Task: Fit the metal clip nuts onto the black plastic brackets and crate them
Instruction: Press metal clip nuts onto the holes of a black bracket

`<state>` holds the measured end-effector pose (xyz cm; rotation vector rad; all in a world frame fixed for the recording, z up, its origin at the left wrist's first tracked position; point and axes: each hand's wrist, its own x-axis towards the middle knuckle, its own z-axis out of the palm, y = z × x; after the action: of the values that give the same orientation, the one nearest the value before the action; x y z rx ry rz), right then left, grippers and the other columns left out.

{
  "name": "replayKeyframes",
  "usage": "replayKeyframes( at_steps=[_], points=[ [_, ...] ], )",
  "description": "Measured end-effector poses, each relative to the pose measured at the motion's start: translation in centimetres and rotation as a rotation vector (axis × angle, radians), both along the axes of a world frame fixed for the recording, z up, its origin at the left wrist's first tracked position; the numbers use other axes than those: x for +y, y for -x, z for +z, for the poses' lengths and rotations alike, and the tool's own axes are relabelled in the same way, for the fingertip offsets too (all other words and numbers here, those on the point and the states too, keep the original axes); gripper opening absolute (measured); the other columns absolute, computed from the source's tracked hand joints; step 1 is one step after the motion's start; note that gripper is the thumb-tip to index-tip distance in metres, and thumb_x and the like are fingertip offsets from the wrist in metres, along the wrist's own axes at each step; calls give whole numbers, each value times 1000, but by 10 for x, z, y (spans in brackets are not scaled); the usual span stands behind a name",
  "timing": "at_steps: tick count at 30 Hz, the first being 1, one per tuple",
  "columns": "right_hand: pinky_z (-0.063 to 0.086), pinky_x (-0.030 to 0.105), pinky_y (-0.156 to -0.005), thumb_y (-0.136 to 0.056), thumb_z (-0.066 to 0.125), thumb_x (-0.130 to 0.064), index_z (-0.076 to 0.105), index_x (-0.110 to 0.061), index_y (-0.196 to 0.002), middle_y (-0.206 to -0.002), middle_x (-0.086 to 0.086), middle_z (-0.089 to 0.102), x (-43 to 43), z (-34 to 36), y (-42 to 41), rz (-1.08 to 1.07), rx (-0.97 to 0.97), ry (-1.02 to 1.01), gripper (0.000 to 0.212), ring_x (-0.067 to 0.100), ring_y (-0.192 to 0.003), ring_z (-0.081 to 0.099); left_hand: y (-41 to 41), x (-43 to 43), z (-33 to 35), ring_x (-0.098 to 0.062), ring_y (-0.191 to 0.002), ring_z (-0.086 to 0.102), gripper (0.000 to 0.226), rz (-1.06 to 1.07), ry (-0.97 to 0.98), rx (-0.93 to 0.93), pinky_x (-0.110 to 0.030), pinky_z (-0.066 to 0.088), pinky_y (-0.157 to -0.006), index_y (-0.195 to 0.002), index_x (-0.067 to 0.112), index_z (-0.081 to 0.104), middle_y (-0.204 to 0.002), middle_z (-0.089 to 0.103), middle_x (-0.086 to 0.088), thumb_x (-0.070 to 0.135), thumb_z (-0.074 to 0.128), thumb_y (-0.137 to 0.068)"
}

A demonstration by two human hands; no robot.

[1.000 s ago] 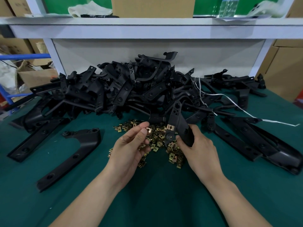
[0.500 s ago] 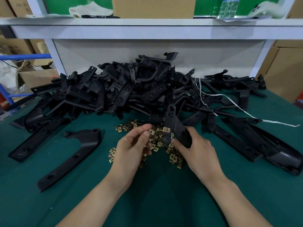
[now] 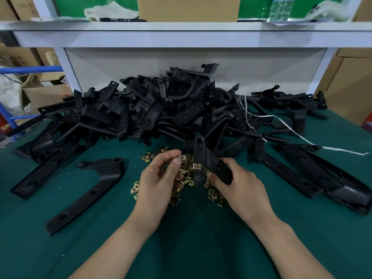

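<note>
My right hand [image 3: 239,184] grips a black plastic bracket [image 3: 207,158] that stands tilted above a heap of brass-coloured clip nuts [image 3: 187,174] on the green table. One clip nut [image 3: 197,166] sits fitted on the bracket's left edge. My left hand [image 3: 159,178] pinches a loose clip nut [image 3: 182,157] between thumb and forefinger, just left of the bracket. A large pile of black brackets [image 3: 161,111] lies behind the nuts.
Single brackets lie flat at the left [image 3: 90,190] and at the right [image 3: 302,174]. A white string [image 3: 302,137] trails over the right side of the pile. A white shelf [image 3: 181,35] spans overhead, with cardboard boxes [image 3: 346,85] beyond the table's right edge.
The bracket in my right hand has dropped a little lower. My left hand has lifted a clip nut from the heap and brought it close to the bracket.
</note>
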<state>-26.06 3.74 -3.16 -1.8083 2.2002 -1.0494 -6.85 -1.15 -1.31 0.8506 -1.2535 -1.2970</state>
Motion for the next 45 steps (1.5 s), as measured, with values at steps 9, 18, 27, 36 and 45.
replayKeyframes(
  at_steps=[9,18,27,36,45],
  points=[
    [40,31,-64,-83,42,-75,46,-49,-122,-89,-28,56,-1,-3,-1,7,69,-28,47,8,-84,59,1,1,-2,-8,-65,59,19,11,21,-11,-17,50,-59,-102,38,73,-71,65,6,23,62,-99],
    [36,30,-65,-89,48,-69,48,-49,-123,-105,-21,65,-1,-3,-5,-8,115,-46,39,12,-91,63,3,1,-4,-7,-64,58,19,58,51,-47,-17,47,-55,-100,41,71,-69,64,8,25,61,-100],
    [37,29,-64,-88,46,-71,48,-48,-124,-99,-24,63,1,-3,-4,-3,112,-33,42,10,-90,63,4,1,-2,-8,-61,56,22,55,52,-29,-16,46,-54,-97,39,72,-69,63,7,20,61,-100],
    [39,29,-64,-84,46,-72,51,-51,-127,-101,-22,64,2,0,-3,15,100,-38,47,8,-91,61,3,1,-2,-9,-62,56,19,54,56,-18,-17,47,-54,-98,37,71,-70,62,4,21,61,-100],
    [33,15,-59,-84,48,-72,49,-53,-125,-89,-26,59,2,1,-3,11,93,-43,46,1,-77,52,3,3,1,-8,-65,57,20,47,53,-14,-19,50,-57,-97,35,72,-73,64,8,18,61,-100]
  ],
)
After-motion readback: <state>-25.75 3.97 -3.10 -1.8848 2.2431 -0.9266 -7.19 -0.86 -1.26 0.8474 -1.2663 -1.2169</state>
